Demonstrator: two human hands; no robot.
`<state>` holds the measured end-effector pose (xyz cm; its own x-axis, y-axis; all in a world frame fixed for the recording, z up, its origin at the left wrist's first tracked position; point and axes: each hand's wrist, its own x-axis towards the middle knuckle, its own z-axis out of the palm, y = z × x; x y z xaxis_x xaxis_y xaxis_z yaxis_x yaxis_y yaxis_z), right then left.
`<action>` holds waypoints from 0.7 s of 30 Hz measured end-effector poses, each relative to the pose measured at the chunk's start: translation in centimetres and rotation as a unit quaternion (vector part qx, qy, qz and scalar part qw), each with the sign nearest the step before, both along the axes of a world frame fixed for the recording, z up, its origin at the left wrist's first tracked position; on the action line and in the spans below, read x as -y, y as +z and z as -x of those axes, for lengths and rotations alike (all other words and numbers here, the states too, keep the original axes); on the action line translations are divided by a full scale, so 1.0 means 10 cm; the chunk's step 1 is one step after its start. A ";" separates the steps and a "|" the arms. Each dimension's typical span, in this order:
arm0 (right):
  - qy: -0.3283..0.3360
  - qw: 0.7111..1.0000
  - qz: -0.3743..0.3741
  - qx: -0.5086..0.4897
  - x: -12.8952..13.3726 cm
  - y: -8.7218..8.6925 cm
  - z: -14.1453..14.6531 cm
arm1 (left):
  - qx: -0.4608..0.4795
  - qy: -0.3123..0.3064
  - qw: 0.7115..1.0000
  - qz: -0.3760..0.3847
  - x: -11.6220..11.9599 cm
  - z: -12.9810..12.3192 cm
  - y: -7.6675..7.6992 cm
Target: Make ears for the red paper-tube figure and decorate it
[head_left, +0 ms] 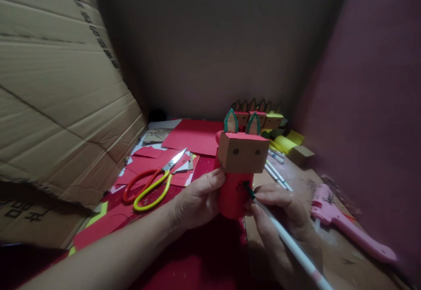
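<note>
A red paper animal figure (pixel 235 198) stands upright in front of me, with a brown cardboard box-shaped head and two green-edged ears. Wrapped round the left side of its tube body is my left hand (pixel 202 198). My right hand (pixel 286 224) pinches a white marker pen (pixel 289 237), whose dark tip touches the front of the red body. Small dark lines show on the body at that tip. Two dark round marks sit on the front of the head. The left fingers behind the tube are hidden.
Scissors (pixel 153 187) with red and yellow handles lie on red paper pieces at left. A pink glue gun (pixel 351 228) lies at right, near several white markers (pixel 278 176). Similar paper figures (pixel 274 121) stand behind. A large cardboard sheet (pixel 59 92) rises at left.
</note>
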<state>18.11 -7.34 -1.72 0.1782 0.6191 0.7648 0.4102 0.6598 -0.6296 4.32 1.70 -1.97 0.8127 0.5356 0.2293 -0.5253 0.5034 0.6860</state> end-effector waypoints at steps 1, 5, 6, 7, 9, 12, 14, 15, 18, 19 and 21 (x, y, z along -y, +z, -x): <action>-0.004 1.000 -0.001 0.002 0.00 0.01 0.00 | 0.002 -0.001 1.000 0.001 0.00 0.00 0.00; -0.005 1.000 -0.008 -0.007 -0.01 0.02 0.02 | 0.001 0.008 1.000 0.005 0.00 0.00 0.00; -0.009 1.000 -0.008 -0.014 -0.01 0.01 0.03 | -0.001 0.010 1.000 0.005 -0.01 0.00 0.00; -0.010 1.000 -0.009 -0.019 -0.02 0.01 0.03 | -0.004 0.010 1.000 0.007 -0.01 0.00 0.00; -0.005 1.000 -0.007 -0.015 -0.02 0.00 0.03 | -0.008 0.009 1.000 0.010 -0.01 0.00 0.00; 0.010 1.000 -0.005 -0.007 -0.02 -0.02 0.01 | -0.010 0.017 1.000 0.019 -0.01 0.00 0.00; 0.018 1.000 -0.008 -0.004 -0.02 -0.01 0.00 | -0.013 0.026 0.999 0.023 0.00 0.00 0.00; 0.022 1.000 -0.011 -0.003 -0.02 -0.01 0.00 | -0.015 0.029 0.999 0.025 0.00 0.00 0.00; 0.031 0.999 -0.012 -0.003 -0.03 0.00 0.01 | -0.019 0.031 0.999 0.028 0.01 0.00 0.00; 0.031 0.999 -0.013 -0.004 -0.03 0.00 0.01 | -0.019 0.027 0.999 0.028 0.01 0.00 0.00; 0.029 0.999 -0.014 -0.007 -0.03 0.00 0.02 | -0.017 0.025 0.999 0.023 0.01 0.00 0.01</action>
